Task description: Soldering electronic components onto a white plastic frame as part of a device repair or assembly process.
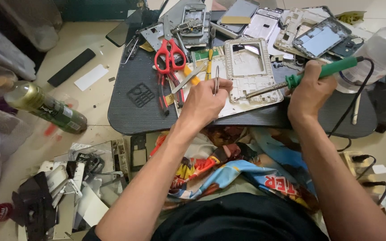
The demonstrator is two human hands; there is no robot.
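**A:** What are the hands doing at the low black table (135, 111)?

**B:** The right hand (310, 91) has its grip wrapped tight around the green handle of a soldering iron (322, 71), tip resting on the pale phone frame (251, 73) that lies flat near the table's middle. The left hand (206, 100) pinches metal tweezers (216, 80) between thumb and fingers, just beside the frame's left edge.

**A:** Any containers?

**B:** Two show clearly. A clear plastic bottle (383, 51) sits at the table's right end, behind the iron's handle; what it holds cannot be told. A green and gold can (45, 109) lies tilted on the floor to the left, well apart from the table.

**A:** And the count?

**B:** One pair of red-handled scissors (169, 56), one yellow-handled screwdriver (209, 62), one iron, one pair of tweezers. Along the table's far edge, at least five opened phone bodies and back frames (264, 22) overlap; the exact number is hard to tell. A heap of broken phone parts (77, 178) lies on the floor at lower left.
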